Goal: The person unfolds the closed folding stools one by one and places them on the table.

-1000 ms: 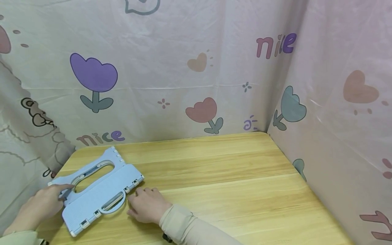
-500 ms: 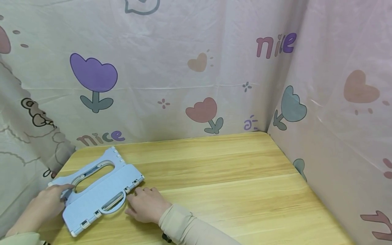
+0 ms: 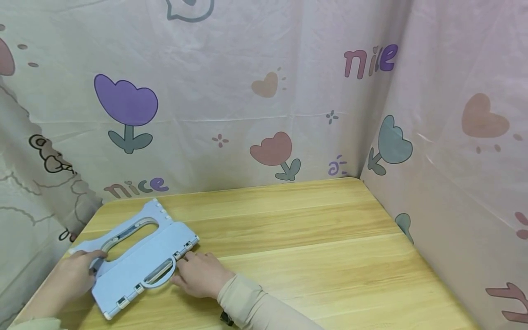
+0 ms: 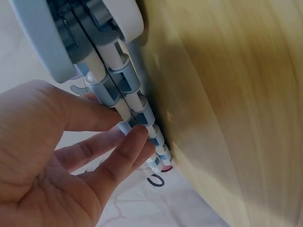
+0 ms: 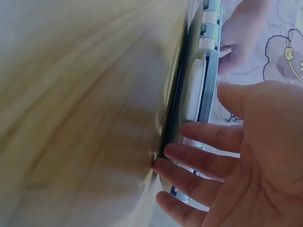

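Folding stool (image 3: 140, 265) is pinched by left hand (image 3: 75, 276); right hand (image 3: 203, 275) is spread, gripping nothing. Tilting could be caused by one-sided grip.

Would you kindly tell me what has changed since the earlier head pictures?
The stool has shifted slightly to the right, and the left hand has moved along with it, keeping its grip. The right hand stays by its near edge; the stool remains folded.

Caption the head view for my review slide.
Left hand grips one end of a light-blue hinged panel on a wood-grain table; right hand at its loop-handled edge.
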